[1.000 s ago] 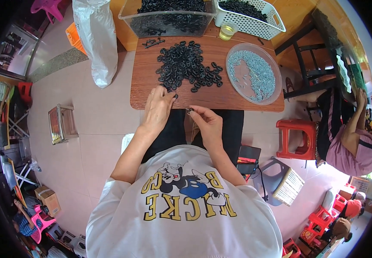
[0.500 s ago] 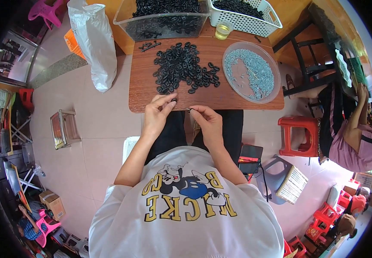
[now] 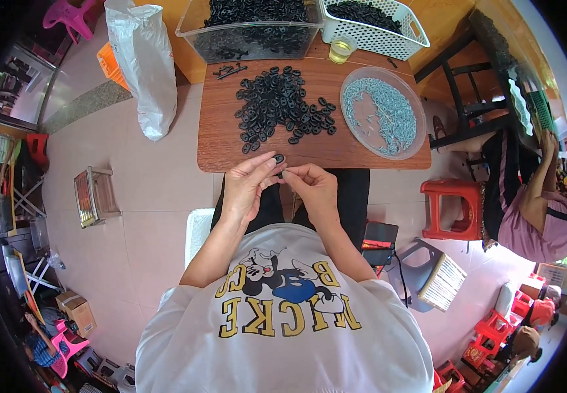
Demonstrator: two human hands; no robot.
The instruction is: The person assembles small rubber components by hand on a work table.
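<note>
My left hand [image 3: 247, 183] pinches a small black oval piece with holes [image 3: 279, 158] between thumb and fingertips, over the near edge of the brown wooden table [image 3: 231, 154]. Against it, just to the right, my right hand [image 3: 316, 188] has its thumb and forefinger pressed together. What sits between those fingertips is too small to make out. Beyond both hands lies a loose pile of the same black oval pieces [image 3: 273, 98]. To the right of the pile, a round clear tray [image 3: 422, 131] holds many small silvery screws [image 3: 395, 108].
At the table's far side stand a clear bin [image 3: 251, 29] and a white perforated basket [image 3: 375, 42], both with black parts. A cup of yellowish liquid [image 3: 342, 50] is near the basket. A red stool [image 3: 454, 209] and a seated person [image 3: 532, 216] are at right.
My hands have come together; before, they were apart. The left moved right and slightly nearer me, carrying the black piece away from the pile.
</note>
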